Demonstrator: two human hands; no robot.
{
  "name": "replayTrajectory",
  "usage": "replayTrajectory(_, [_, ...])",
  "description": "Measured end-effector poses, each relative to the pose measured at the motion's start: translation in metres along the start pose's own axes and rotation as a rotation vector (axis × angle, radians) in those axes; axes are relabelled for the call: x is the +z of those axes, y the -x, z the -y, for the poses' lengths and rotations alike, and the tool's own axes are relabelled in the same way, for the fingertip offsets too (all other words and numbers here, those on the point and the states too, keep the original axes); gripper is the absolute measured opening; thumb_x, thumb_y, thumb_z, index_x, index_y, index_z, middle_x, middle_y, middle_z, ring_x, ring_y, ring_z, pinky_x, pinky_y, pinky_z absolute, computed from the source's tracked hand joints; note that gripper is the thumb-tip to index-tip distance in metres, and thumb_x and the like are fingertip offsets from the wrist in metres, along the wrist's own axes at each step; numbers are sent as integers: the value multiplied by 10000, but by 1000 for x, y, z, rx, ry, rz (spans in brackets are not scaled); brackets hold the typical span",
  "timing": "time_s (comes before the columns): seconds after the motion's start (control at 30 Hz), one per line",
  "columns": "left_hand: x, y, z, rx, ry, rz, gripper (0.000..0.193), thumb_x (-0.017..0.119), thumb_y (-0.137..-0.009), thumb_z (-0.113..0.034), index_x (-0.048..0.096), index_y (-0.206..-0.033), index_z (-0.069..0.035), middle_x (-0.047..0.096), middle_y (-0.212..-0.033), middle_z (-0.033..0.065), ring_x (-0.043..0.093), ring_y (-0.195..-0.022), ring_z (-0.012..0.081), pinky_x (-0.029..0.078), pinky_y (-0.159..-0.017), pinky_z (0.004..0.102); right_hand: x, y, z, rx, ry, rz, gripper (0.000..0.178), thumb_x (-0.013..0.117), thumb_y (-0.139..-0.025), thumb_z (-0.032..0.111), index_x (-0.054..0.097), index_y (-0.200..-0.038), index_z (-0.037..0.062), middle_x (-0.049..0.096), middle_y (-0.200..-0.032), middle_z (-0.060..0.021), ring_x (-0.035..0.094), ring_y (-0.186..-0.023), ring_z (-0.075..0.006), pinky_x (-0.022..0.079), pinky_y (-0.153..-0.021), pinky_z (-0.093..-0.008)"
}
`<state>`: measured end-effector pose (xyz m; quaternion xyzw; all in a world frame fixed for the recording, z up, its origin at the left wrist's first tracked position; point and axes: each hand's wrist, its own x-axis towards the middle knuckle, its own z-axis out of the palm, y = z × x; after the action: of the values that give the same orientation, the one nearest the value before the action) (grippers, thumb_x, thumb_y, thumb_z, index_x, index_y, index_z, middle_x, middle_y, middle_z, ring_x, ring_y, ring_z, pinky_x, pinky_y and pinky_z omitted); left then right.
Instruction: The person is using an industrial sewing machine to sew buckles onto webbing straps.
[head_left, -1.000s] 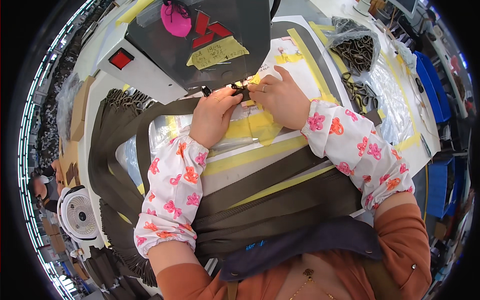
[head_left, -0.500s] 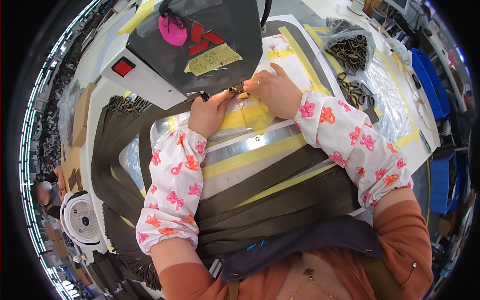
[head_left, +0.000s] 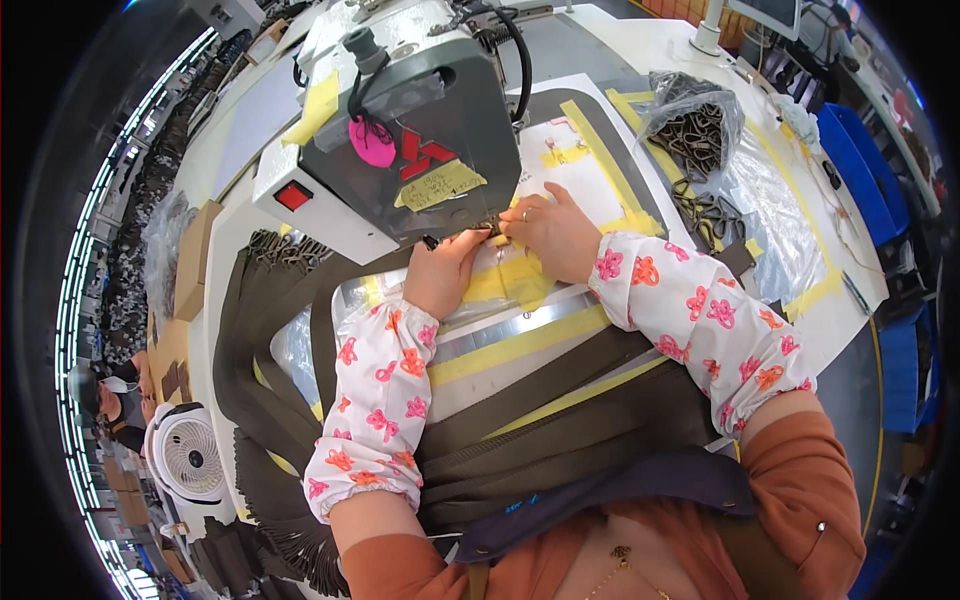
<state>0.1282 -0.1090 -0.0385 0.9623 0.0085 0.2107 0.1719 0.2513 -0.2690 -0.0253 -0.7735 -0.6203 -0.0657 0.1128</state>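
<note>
Both hands meet under the grey head of a sewing machine [head_left: 410, 150]. My left hand [head_left: 440, 272] is closed, thumb and fingertips pinching the end of a dark olive webbing strap [head_left: 362, 268] by the needle area. Facing it, my right hand [head_left: 556, 238] has its thumb and forefinger pressed together at the same spot. A small dark metal piece [head_left: 487, 224] shows between the fingertips, mostly hidden by them and the machine head. Beneath the hands lies a white work plate with yellow tape [head_left: 520, 282].
Long olive straps [head_left: 560, 420] lie across the table before me and hang at left, with metal hooks [head_left: 288, 250] on their ends. A plastic bag of metal hooks [head_left: 692, 135] sits at right, loose hooks [head_left: 712, 218] beside it. A white fan [head_left: 190, 455] stands at left; a person works beyond.
The whole view has shifted, so the machine and table appear lower and further right. My hands stay at the needle area, their fingertips still together; the metal piece shows less.
</note>
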Motion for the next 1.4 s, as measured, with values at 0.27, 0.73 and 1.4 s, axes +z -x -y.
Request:
replayTrajectory(0.27, [-13, 0, -10, 411, -189, 45, 141, 580, -707, -82, 540, -842, -70, 540, -1064, 36, 517, -959, 224, 434, -727, 359, 0, 15, 5, -79, -42, 51, 261, 577, -700, 99, 618, -957, 110, 553, -1162, -19, 477, -1097, -163, 274, -989, -434])
replayTrajectory(0.73, [-10, 3, -12, 304, -245, 57, 91, 573, -729, -100, 543, -814, -107, 577, -994, -26, 526, -949, 160, 397, -726, 340, -2, 12, 3, -45, -3, 39, 265, 553, -719, 85, 620, -972, 127, 556, -1171, 12, 490, -1083, -162, 283, -977, -460])
replayTrajectory(1.4, [5, -1, 17, 150, -161, -147, 139, 564, -778, -129, 630, -893, -169, 640, -791, 47, 560, -539, 295, 468, -527, 371, -11, -11, -1, 39, -23, 175, 296, 560, -680, 29, 635, -955, 110, 556, -1165, 5, 463, -1112, -176, 256, -990, -485])
